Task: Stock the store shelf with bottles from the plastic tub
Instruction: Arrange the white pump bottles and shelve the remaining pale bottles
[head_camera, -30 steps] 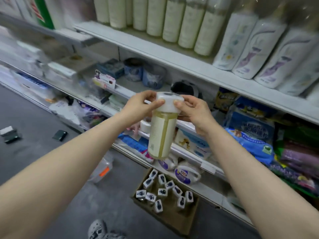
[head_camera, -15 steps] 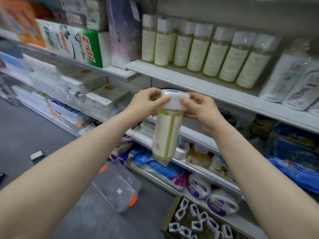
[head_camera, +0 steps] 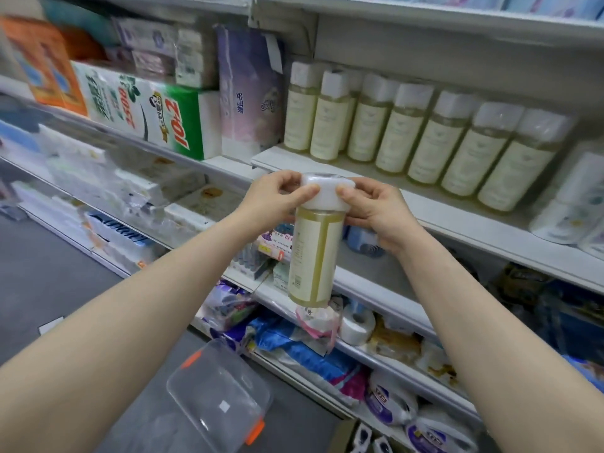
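A bottle (head_camera: 314, 253) of yellowish liquid with a cream label and white cap hangs upright in front of the shelves. My left hand (head_camera: 273, 202) and my right hand (head_camera: 376, 210) both pinch its white cap from opposite sides. Just beyond and above it, the white store shelf (head_camera: 434, 212) carries a row of several matching bottles (head_camera: 425, 135). The clear plastic tub (head_camera: 219, 395) with orange clips lies on the floor below my left forearm; no bottles are visible inside it.
Boxes and tissue packs (head_camera: 147, 112) fill the shelf to the left of the bottle row. White patterned bottles (head_camera: 568, 197) stand at the right. Lower shelves (head_camera: 376, 289) hold bagged goods and paper rolls. Grey floor (head_camera: 49, 282) lies at the left.
The held bottle has risen toward the shelf with the matching bottles, still held by the cap in both hands. The view has tilted up, bringing the bottle row and tub more into view.
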`<action>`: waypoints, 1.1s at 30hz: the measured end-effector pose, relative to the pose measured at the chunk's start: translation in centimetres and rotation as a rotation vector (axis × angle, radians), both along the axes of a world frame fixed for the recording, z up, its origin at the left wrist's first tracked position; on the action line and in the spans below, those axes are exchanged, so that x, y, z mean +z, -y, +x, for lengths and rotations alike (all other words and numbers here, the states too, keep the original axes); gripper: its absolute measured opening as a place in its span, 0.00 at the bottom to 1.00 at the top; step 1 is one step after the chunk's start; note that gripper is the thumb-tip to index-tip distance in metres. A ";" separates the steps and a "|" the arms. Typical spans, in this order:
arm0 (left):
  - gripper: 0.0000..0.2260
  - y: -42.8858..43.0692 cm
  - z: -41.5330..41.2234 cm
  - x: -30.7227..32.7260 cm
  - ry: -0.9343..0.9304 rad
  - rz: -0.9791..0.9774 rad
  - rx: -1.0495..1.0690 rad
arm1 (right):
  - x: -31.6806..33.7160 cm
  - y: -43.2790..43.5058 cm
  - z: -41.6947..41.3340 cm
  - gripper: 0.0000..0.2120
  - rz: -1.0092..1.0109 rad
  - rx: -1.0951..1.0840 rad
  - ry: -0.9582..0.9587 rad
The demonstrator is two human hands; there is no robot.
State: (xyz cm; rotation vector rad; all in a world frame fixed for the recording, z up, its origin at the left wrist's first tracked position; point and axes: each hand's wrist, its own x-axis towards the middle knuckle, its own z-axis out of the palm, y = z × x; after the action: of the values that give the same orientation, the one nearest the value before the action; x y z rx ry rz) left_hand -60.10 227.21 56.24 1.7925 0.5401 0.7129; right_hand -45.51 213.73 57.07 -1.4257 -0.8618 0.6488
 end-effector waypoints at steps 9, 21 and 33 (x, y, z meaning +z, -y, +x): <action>0.15 -6.0 3.1 0.8 0.032 0.012 0.014 | 1.0 -6.3 3.2 0.15 0.007 -0.009 0.021; 0.06 -14.6 7.5 3.7 0.123 -0.001 -0.227 | 3.7 -11.6 4.3 0.13 0.083 -0.253 0.060; 0.14 -19.6 12.1 7.9 0.209 0.039 -0.524 | 7.8 -15.0 3.7 0.12 0.150 -0.619 0.098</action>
State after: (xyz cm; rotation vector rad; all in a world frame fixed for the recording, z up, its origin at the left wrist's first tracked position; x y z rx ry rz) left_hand -47.95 246.80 64.13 1.7637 -0.0877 0.5338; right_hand -41.85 228.73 64.92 -1.4913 -0.4853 0.0449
